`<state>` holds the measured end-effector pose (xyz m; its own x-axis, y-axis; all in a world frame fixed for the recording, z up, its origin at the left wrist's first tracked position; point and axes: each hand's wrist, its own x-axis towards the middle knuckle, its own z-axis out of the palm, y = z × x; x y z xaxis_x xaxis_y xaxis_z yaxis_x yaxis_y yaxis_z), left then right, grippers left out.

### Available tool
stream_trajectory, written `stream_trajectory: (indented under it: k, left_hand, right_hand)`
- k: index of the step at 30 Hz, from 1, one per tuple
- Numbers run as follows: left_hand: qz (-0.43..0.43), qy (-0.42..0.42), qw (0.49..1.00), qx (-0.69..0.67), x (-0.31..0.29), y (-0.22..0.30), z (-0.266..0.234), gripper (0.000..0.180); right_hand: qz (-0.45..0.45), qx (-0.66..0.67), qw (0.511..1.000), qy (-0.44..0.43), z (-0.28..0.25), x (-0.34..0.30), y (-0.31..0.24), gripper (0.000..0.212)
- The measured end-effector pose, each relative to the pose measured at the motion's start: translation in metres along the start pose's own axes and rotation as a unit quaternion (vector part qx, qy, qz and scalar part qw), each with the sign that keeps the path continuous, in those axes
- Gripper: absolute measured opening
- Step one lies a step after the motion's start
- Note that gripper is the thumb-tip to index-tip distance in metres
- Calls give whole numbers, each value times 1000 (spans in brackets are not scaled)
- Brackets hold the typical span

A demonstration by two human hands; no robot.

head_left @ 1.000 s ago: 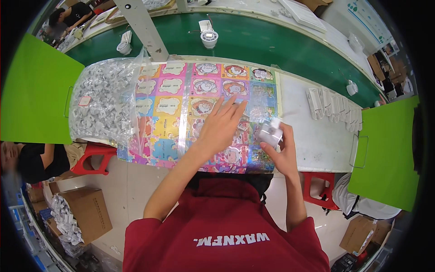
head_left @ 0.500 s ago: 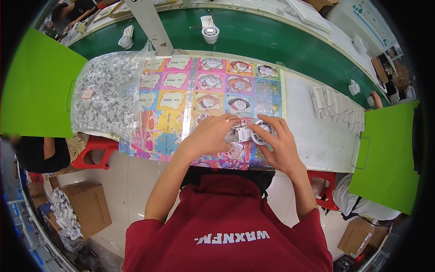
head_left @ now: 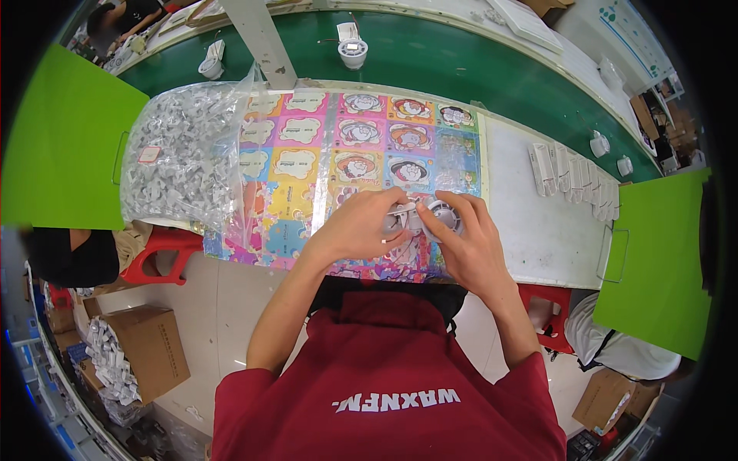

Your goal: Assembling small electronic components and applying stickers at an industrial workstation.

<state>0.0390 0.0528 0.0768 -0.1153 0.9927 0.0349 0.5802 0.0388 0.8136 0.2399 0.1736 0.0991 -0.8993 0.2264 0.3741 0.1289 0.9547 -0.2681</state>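
Observation:
My left hand (head_left: 361, 224) pinches a small white plastic piece (head_left: 403, 218), its fingers partly covering it. In my right hand (head_left: 473, 242) is a white round lamp-like housing (head_left: 449, 216) with a slotted face. The thumb of that hand presses where the two parts meet, and the fingers curl over the far rim. Both parts are held just above the colourful printed mat (head_left: 296, 196), side by side and touching. Whether they are joined, I cannot tell.
A clear bag (head_left: 181, 154) full of small white parts lies at left. Slim white pieces (head_left: 576, 177) stand in a row at right. Beyond the table, a green conveyor (head_left: 423, 61) carries white round units (head_left: 353, 52). Green panels (head_left: 661, 265) flank me; a metal post (head_left: 261, 42) rises behind.
My right thumb has moved left onto the junction of the two parts, and the housing has tilted. On the conveyor's far right another white unit shows, where a person's hand was before.

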Motion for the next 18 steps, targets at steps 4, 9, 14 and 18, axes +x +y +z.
stream_trajectory:
  k: [4,9,14,18]
  left_hand:
    - [-22,33,997,-72,-3,1,6,35]
    - [-43,62,991,-114,-7,1,13,32]
    - [-51,71,980,-179,-7,-3,18,30]
    - [-34,92,978,-186,-3,-4,21,26]
  right_hand:
    - [5,2,1000,7,-9,5,-4,70]
    - [-2,0,1000,17,-10,4,-6,68]
    - [-20,-26,999,20,-16,7,-9,70]
    - [-18,-34,999,22,-11,5,-4,70]
